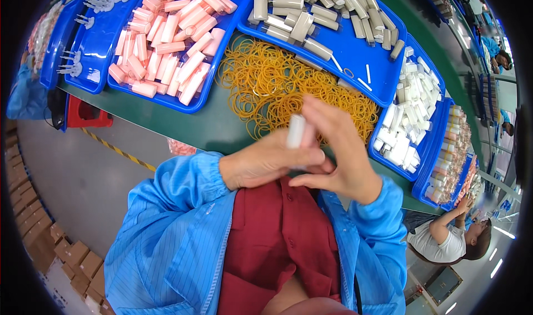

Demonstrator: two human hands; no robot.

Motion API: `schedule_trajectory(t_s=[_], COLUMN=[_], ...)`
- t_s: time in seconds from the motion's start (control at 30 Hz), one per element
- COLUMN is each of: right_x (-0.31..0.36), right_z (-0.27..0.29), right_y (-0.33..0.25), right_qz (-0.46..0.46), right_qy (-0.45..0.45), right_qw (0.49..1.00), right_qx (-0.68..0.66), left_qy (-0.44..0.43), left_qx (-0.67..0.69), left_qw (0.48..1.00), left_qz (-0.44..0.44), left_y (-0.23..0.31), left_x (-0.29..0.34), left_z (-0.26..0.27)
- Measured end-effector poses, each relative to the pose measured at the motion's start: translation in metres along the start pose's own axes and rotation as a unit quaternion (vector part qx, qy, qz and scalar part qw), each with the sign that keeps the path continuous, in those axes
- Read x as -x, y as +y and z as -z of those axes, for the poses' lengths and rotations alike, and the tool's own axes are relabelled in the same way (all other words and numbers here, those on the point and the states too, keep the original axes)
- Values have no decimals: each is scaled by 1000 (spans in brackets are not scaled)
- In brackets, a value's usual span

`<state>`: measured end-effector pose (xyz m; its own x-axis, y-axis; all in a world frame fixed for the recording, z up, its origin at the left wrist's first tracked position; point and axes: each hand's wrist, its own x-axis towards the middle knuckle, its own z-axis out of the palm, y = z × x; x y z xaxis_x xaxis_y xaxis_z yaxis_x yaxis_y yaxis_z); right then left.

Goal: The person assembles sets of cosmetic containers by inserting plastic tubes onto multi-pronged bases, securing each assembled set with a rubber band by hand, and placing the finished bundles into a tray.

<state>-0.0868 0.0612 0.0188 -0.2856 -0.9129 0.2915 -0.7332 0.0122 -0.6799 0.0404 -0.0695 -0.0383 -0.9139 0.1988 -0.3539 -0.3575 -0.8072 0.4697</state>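
My left hand [266, 158] is closed on a small white tube [296, 130], which stands up out of its fingers in front of my chest. Close beside it on the right is my right hand [343, 157], thumb and fingers spread and slightly blurred. Whether its fingertips touch the tube I cannot tell. Just beyond both hands a loose heap of yellow rubber bands [266, 82] lies on the green table [183, 123]. To the right, a blue tray [373, 148] holds many small white pieces [408, 115].
Pink tubes [166, 46] fill a blue tray [191, 107] at the far left; grey tubes [302, 26] lie in another tray [361, 65]. White forked pieces [72, 65] sit further left. A red stool [89, 114] stands below the table. A co-worker [449, 240] sits at the right.
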Motion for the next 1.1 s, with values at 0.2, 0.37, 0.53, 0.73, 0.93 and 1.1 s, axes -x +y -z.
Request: schedule_trajectory(t_s=[0.2,0.37,0.53,0.73,0.93,1.1], right_x=[-41,-58,-50,-30,-12,-10], right_z=[-18,-31,-3,6,39,39], right_y=[48,53,44,21,-9,4], right_qz=[2,32,-191,-186,45,-132], right_qy=[21,51,10,70,278,203], right_qw=[991,979,981,950,821,968], right_qx=[131,193,20,-242,-497,67], left_qy=[208,299,282,187,143,23], left_qx=[-290,-319,-351,-332,-302,-106], left_qw=[912,856,801,824,906,952], left_qz=[-202,-277,-396,-419,-260,-287], left_y=[30,36,42,49,52,53], left_x=[20,28,22,-27,-40,-45], left_z=[8,12,31,3,-9,-36])
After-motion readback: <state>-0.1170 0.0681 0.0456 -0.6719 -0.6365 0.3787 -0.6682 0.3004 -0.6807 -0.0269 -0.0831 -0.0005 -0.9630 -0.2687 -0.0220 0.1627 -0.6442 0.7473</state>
